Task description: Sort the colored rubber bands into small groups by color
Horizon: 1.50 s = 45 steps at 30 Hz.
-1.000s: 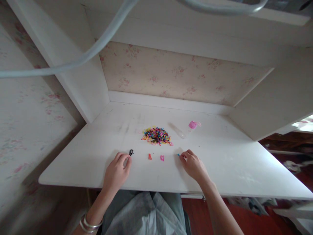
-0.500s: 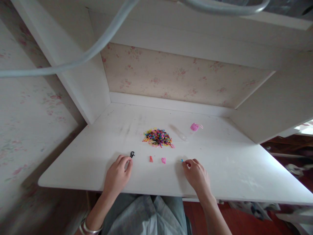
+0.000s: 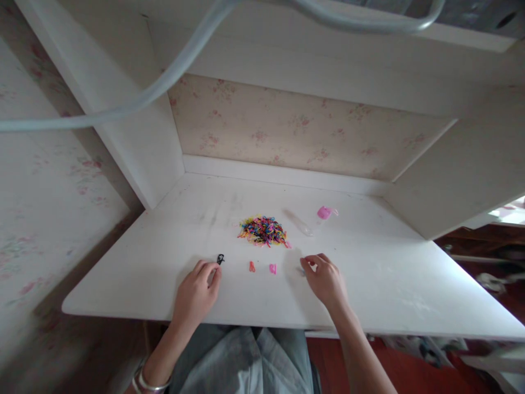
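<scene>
My left hand (image 3: 197,290) rests on the white tabletop, thumb and forefinger closed at the edge of a small bunch of black rubber bands (image 3: 220,259). My right hand (image 3: 325,278) hovers over the table with thumb and forefinger pinched together; anything between the tips is too small to make out. Just under those fingertips lies a small blue band (image 3: 301,270), partly hidden. Between the hands are a red-orange band (image 3: 251,266) and some pink bands (image 3: 273,268). Behind them is a mixed heap of multicoloured rubber bands (image 3: 264,230).
A clear plastic tube-like piece (image 3: 303,226) lies right of the heap. Beyond it stands a small container with a pink lid (image 3: 324,212). A white panel (image 3: 459,164) closes the desk's right side, and a pale cable-like tube (image 3: 164,76) crosses the upper view.
My right hand has shifted a little up and to the left, off the blue band, which now lies below its fingertips. The left hand has stayed by the black bands.
</scene>
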Each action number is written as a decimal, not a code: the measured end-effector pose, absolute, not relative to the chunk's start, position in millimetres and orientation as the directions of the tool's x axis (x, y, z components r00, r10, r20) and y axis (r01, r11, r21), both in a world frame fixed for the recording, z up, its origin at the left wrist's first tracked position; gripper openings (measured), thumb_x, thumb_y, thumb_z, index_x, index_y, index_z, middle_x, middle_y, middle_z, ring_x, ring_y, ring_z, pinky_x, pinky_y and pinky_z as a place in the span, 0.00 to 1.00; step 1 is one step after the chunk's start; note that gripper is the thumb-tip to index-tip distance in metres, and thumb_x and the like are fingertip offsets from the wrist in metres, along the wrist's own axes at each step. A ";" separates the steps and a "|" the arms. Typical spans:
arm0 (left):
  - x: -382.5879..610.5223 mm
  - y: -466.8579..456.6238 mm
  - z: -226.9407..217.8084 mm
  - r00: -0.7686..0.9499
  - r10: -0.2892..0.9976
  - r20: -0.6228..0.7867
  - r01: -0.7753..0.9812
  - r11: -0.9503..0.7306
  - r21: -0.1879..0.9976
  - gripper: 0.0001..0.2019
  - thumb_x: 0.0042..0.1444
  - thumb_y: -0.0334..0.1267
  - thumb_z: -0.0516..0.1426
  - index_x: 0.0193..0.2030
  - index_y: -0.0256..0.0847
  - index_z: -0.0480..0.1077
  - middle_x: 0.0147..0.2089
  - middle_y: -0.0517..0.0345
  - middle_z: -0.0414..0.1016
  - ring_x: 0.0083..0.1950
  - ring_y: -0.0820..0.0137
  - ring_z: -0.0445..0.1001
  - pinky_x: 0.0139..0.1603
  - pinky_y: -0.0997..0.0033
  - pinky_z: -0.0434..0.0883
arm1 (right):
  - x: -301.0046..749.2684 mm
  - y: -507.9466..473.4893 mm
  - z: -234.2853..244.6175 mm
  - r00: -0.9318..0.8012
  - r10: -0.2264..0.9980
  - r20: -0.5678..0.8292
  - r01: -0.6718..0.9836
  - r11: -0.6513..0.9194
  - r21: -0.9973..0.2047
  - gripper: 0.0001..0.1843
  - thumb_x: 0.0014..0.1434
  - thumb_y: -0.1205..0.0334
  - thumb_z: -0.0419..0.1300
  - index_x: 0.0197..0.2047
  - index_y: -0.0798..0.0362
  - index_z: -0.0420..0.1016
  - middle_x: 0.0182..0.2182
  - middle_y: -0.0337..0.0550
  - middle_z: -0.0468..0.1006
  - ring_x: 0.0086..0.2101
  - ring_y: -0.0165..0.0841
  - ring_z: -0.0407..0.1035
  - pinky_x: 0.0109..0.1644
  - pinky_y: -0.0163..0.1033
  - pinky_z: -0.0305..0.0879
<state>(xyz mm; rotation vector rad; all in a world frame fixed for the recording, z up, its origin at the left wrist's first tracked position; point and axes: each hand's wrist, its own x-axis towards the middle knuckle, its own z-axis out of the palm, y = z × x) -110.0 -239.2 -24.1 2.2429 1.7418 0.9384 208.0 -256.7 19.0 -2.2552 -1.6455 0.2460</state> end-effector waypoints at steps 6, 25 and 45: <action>-110.8 -238.8 -23.9 0.121 0.911 0.395 0.806 -0.322 0.496 0.08 0.63 0.40 0.50 0.39 0.43 0.69 0.40 0.56 0.74 0.38 0.68 0.74 0.38 0.70 0.68 | 204.2 -212.4 18.7 0.213 0.976 -0.034 0.948 -0.215 -0.235 0.15 0.63 0.56 0.52 0.49 0.45 0.77 0.44 0.40 0.75 0.39 0.32 0.72 0.37 0.34 0.58; -110.6 -239.1 -20.8 0.131 0.919 0.372 0.817 -0.313 0.485 0.08 0.63 0.40 0.51 0.39 0.43 0.69 0.40 0.56 0.75 0.38 0.68 0.75 0.38 0.70 0.69 | 149.4 -269.3 20.8 0.082 0.989 0.120 0.980 -0.058 -0.189 0.16 0.67 0.60 0.49 0.40 0.48 0.78 0.39 0.43 0.76 0.36 0.32 0.72 0.42 0.36 0.58; -106.0 -237.6 -14.9 0.145 0.910 0.389 0.791 -0.343 0.506 0.09 0.63 0.40 0.50 0.39 0.43 0.71 0.38 0.56 0.75 0.36 0.69 0.75 0.36 0.72 0.70 | 153.9 -288.5 -7.4 0.198 0.967 0.162 0.815 -0.071 -0.575 0.18 0.65 0.53 0.49 0.34 0.49 0.78 0.33 0.41 0.76 0.30 0.29 0.70 0.35 0.33 0.61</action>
